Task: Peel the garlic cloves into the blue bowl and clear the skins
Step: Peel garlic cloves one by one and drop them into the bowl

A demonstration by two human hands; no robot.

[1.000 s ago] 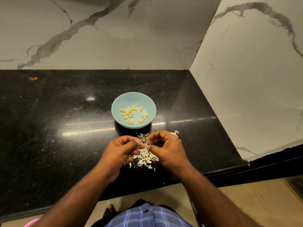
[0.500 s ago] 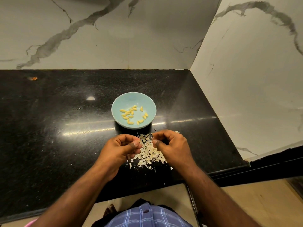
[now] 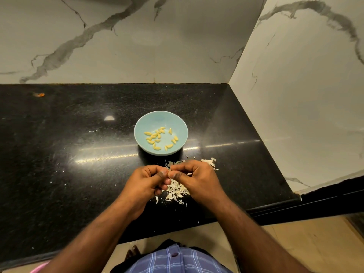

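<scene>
Peeling: in progress, judged from the hand posture; both hands meet fingertip to fingertip above the skins.
Left hand [image 3: 146, 181]: fingers curled, thumb and forefinger pressed together at the meeting point. What they pinch is too small to make out; a clove is likely, not confirmed.
Right hand [image 3: 197, 178]: fingers curled, tips brought against those of the left hand. Whether it grips the same item or a strip of skin cannot be told.
Skins [image 3: 177, 191]: loose pale heap on the counter [image 3: 69, 164], directly under and between the hands, with a few flakes spread to the right and near side. None cleared yet.
Bowl [image 3: 141, 123]: just far of the heap, upright, not touching either hand.
Cloves [image 3: 155, 137]: over a dozen peeled yellow pieces lying in the bowl.
Done: most peeling, by the count in the bowl and the size of the heap.
Left: finish the item in hand, drop it in the bowl, then gather and remove the skins. No unpeeled cloves show on the counter; any under the hands are hidden.
</scene>
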